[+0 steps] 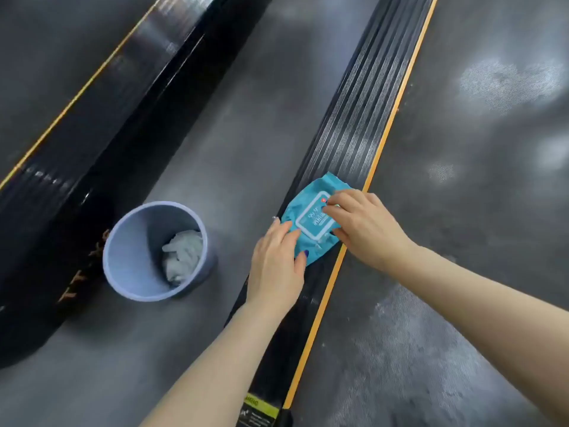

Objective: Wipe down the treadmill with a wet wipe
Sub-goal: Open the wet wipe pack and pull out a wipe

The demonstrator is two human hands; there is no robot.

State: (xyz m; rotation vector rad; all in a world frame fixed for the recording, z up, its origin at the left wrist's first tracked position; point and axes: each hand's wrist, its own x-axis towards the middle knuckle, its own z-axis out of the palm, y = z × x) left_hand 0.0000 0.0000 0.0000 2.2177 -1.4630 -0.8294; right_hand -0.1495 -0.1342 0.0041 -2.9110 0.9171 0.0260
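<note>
A teal pack of wet wipes (pixel 311 224) lies on the treadmill's black ribbed side rail (pixel 354 134), which has an orange stripe along its right edge. My left hand (pixel 277 263) holds the pack's near left end, thumb curled over its edge. My right hand (pixel 363 223) is on the pack's right side, with its fingertips pinching at the white lid flap. The treadmill belt (pixel 477 180) stretches to the right, grey with pale smears. No loose wipe is in either hand.
A pale blue waste bin (pixel 123 257) stands on the floor left of the rail, with crumpled used wipes (pixel 183 255) inside. Another black treadmill rail (pixel 77 164) runs diagonally at the far left. A yellow warning label (pixel 261 409) sits at the rail's near end.
</note>
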